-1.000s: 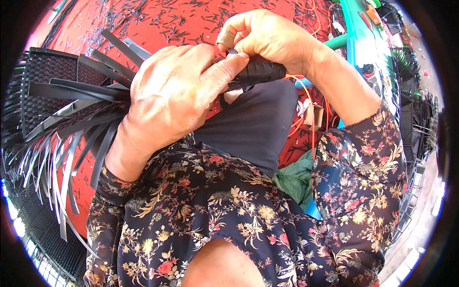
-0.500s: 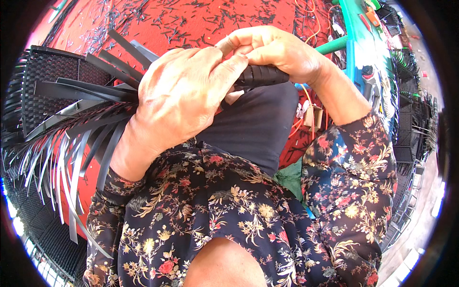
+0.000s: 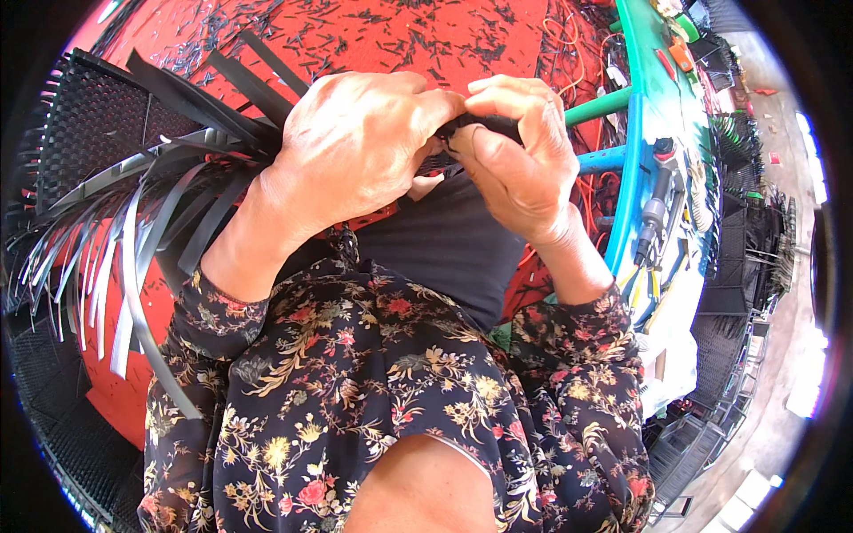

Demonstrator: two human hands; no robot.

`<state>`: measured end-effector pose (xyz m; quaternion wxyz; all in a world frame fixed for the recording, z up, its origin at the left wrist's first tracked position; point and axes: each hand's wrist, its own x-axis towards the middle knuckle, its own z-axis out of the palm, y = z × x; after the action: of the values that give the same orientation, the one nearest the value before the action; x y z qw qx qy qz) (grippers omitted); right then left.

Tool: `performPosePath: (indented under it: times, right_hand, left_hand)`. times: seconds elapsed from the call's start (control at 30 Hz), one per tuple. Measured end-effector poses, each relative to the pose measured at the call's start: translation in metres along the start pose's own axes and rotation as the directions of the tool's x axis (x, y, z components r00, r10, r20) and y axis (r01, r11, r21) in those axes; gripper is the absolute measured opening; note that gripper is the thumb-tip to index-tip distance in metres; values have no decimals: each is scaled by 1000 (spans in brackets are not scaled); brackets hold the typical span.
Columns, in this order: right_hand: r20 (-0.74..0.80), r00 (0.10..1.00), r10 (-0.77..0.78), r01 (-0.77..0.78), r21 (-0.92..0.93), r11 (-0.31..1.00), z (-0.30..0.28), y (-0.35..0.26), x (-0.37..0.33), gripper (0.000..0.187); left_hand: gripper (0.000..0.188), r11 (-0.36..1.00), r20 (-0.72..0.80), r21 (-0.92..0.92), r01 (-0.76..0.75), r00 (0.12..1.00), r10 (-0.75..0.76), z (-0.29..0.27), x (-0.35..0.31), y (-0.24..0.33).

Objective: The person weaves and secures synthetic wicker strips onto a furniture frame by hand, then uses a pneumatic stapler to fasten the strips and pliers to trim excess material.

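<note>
My left hand (image 3: 355,151) is closed around a woven black frame bar, most of it hidden under the palm. Long flat black plastic strips (image 3: 147,253) fan out leftward and down from beside this wrist. Close against it, my right hand (image 3: 520,160) curls its fingers and thumb around the wrapped black bar (image 3: 499,127). A short dark stretch of weave shows between the two thumbs. The fingertips overlap the piece, so the exact strip they pinch cannot be made out.
A woven black panel (image 3: 102,124) stands at the left. Cut black scraps litter the red floor covering (image 3: 444,44). At the right, a green and blue table edge (image 3: 633,151) carries a power tool (image 3: 656,209) and pliers. An orange hose (image 3: 564,53) trails behind it.
My right hand has come down and turned over, its fingers now wrapping the bar where they earlier pinched beside my left thumb. My left hand has shifted slightly. The view has moved too.
</note>
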<state>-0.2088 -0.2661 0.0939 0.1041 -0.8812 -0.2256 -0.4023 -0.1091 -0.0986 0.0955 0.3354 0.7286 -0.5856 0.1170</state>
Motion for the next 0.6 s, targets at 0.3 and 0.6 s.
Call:
performPosePath:
  times: [0.3,0.6]
  right_hand:
    - [-64,998,-16,21,70,997,-5,-2,2,18]
    - [397,833,386,-543,450,710,-21,14,24,9]
  left_hand:
    - [24,999,8,24,40,999,-40,3,7,7]
    - [24,986,2,158,55,998,-56,7,1,13]
